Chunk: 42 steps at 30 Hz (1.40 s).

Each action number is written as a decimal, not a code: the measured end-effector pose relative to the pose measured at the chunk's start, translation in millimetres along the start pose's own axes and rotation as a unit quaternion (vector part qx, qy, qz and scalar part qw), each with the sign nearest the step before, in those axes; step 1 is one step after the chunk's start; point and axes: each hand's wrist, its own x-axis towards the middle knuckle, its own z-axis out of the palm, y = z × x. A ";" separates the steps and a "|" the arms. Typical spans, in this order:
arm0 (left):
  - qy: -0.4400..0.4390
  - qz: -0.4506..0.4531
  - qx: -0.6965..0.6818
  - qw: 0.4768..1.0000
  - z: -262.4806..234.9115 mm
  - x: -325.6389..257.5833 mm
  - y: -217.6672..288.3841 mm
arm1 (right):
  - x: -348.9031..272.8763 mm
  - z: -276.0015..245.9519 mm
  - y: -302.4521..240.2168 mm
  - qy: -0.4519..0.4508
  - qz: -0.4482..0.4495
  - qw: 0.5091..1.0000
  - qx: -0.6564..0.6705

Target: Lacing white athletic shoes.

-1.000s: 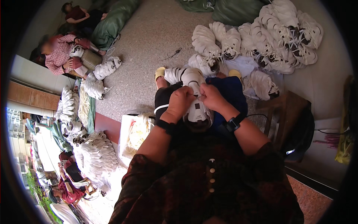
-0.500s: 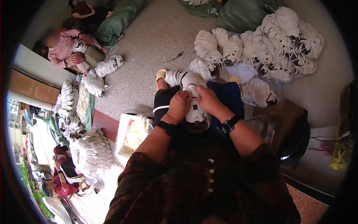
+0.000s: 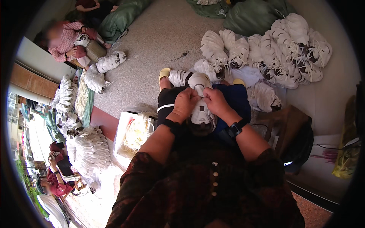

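Observation:
A white shoe (image 3: 201, 117) lies lengthwise across my lap, its dark-lined heel end toward me and its paler end pointing away. My left hand (image 3: 185, 102) is closed in a pinch over the middle of the shoe, from the left. From the other side my right hand (image 3: 217, 102) pinches at the same spot, fingertips almost touching the left ones. Whatever is between the fingertips is too small to make out. Just beyond the hands are the rounded white part of the shoe and a bundle of nested white shoes (image 3: 177, 78).
A white box (image 3: 123, 142) of cream laces (image 3: 138, 133) stands at my left. Heaps of white shoes (image 3: 281, 49) lie at the far right, more (image 3: 89, 152) at the left. Green sacks (image 3: 253, 17) lie at the back. Other people sit at the left. A wooden stool (image 3: 279, 123) stands at my right.
Both hands have moved slightly away from me along the shoe, and the fingertips have come closer together. The view has shifted a little.

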 end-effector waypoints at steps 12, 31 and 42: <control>-0.119 0.009 0.002 0.993 -32.6 -1.0 1.1 | -4.0 -44.5 32.7 -0.070 -0.045 0.997 0.001; -0.085 -0.081 -0.005 0.993 -148.9 -24.4 -28.0 | -26.5 -165.9 56.4 0.014 0.018 0.888 -0.460; 0.057 -0.214 -0.015 0.975 -301.0 -106.3 -82.9 | -169.5 -509.8 110.2 0.308 0.291 0.650 -0.630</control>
